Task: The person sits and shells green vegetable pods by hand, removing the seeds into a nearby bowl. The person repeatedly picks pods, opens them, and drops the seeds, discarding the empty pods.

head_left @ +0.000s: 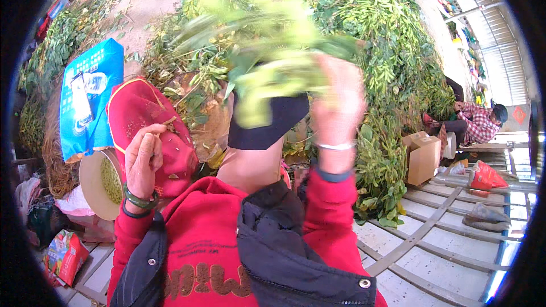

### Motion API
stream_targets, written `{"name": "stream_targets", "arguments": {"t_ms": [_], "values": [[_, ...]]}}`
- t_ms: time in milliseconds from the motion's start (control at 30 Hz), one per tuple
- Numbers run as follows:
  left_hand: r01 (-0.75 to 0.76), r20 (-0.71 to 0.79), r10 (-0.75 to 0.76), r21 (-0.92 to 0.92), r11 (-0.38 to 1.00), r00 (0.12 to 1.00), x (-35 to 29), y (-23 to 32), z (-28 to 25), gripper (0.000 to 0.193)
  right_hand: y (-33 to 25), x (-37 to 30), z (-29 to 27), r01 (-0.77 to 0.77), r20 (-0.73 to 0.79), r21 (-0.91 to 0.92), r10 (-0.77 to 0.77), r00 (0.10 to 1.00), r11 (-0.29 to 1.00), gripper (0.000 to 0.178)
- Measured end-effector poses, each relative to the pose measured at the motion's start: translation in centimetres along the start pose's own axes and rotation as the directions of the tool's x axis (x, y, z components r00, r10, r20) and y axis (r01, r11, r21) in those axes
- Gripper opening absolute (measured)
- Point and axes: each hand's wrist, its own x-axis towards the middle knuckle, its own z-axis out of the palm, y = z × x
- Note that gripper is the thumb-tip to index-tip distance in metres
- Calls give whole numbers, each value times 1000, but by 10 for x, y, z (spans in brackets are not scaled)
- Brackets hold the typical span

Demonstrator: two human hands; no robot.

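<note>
My right hand (339, 96), blurred by motion, grips a leafy green bean plant (273, 40) with pods. The plant is raised in front of my lap and smeared by the movement. My left hand (143, 159) is held over the red cloth (151, 116) covering my left knee. Its fingers are curled in with the tips together; what they hold, if anything, I cannot make out. Just left of that hand, a pale round container (96, 187) holds many small green beans (110, 181). A dark cloth (270, 125) lies on my other leg, partly hidden behind the plant.
Heaped bean plants (392, 62) spread ahead and to the right. A blue printed bag (91, 102) stands at the left, with a red packet (65, 256) lower down. On the right are a cardboard box (422, 158), a red bag (486, 176) and a seated person in a plaid shirt (479, 122).
</note>
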Motion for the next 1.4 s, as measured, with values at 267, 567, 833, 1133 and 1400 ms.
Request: {"name": "stream_targets", "arguments": {"t_ms": [267, 567, 833, 1133, 1400], "values": [[44, -7, -44, 31, 999, 999, 15, -8, -18, 23, 153, -100, -153, -497, -119, -627, 557, 822, 600, 44], [-82, -258, 90, 41, 996, 962, 18, -2, -36, 22, 99, -114, -36, -313, 512, -163, 351, 784, 936, 30], [-218, -697, 188, 47, 975, 692, -5, -1, -141, 27, 15, -77, 52, -873, 805, 436, 529, 269, -220, 35], [-61, -861, -122, -174, 983, 493, -49, -115, -303, 32, 25, -117, -11, -842, 862, 431, 423, 278, -324, 36], [292, -883, -216, -96, 952, 416, -83, -193, -376, 43, 59, -185, -12, -931, 809, 284, 579, 105, -228, 28]]}}
